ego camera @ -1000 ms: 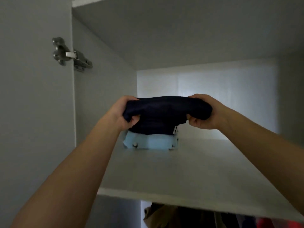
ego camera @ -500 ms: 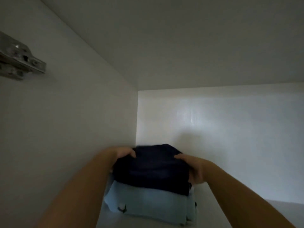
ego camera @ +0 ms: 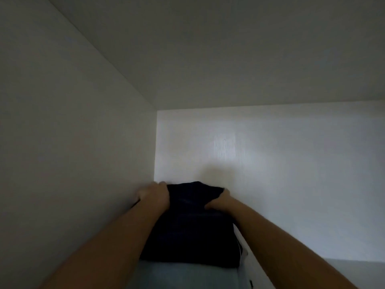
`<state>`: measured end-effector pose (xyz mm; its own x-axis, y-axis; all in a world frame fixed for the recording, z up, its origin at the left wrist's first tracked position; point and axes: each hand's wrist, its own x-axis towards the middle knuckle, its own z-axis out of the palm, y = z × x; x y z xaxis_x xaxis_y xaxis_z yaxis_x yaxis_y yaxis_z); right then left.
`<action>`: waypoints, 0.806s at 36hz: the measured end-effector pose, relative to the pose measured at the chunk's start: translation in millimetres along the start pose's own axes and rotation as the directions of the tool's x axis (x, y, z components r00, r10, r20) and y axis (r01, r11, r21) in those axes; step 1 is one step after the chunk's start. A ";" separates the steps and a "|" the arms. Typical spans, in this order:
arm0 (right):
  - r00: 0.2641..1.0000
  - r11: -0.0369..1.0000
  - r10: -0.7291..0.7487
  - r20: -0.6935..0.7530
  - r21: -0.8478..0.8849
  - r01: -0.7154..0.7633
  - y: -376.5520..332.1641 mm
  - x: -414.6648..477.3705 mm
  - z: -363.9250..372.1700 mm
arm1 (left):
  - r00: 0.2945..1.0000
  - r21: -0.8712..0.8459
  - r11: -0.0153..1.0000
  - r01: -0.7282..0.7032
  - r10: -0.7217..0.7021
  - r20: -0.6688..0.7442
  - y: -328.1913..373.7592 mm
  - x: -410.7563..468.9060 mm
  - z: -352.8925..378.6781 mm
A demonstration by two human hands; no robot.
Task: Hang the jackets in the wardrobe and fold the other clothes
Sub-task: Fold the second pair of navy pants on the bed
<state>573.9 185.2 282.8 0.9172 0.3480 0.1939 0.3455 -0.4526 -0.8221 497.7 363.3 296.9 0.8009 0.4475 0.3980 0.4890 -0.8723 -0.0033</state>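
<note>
A folded dark navy garment lies on top of a folded light blue garment in the back left corner of the wardrobe's upper shelf. My left hand grips the navy garment's far left edge, close to the side wall. My right hand holds its far right edge, thumb lying across the top of the cloth. Both forearms reach in from the bottom of the view and hide the sides of the pile.
The wardrobe's left side wall runs close beside my left arm. The back panel stands just behind the pile, and the compartment's top panel is overhead. A strip of shelf shows at the lower right.
My view has moved deeper into the compartment; the door hinge has left the frame. Both hands have slid to the far end of the navy garment, which now rests on the light blue one.
</note>
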 end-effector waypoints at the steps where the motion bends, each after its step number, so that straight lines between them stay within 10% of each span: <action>1: 0.997 0.994 -0.058 -0.051 -0.101 0.053 -4.3 -2.2 -2.6 | 0.992 0.023 0.996 -0.082 0.084 -0.099 5.5 0.7 -4.1; 4: 0.961 0.898 -0.277 0.003 -0.355 0.260 -10.5 -14.9 -5.8 | 0.958 -0.081 0.954 -0.288 0.286 -0.031 18.4 4.6 -1.1; 9: 0.944 0.896 -0.072 0.323 -0.395 0.204 2.8 -48.0 2.4 | 0.940 -0.055 0.977 -0.207 0.214 0.267 19.4 0.4 41.2; 17: 0.981 0.791 -0.102 0.167 -0.584 0.181 16.3 -120.5 -59.5 | 0.954 0.013 0.963 -0.270 0.270 -0.131 35.1 -38.6 9.3; 29: 0.981 0.434 -0.172 -0.087 -0.901 -0.004 55.2 -346.9 -166.1 | 0.576 0.052 0.666 -0.744 0.679 -0.455 154.3 -235.7 -95.6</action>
<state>307.7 -96.8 259.1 0.8578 0.3477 0.3785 0.3248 -0.9375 0.1252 351.3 104.3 290.2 0.6362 -0.4238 0.6447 -0.2518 -0.9039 -0.3457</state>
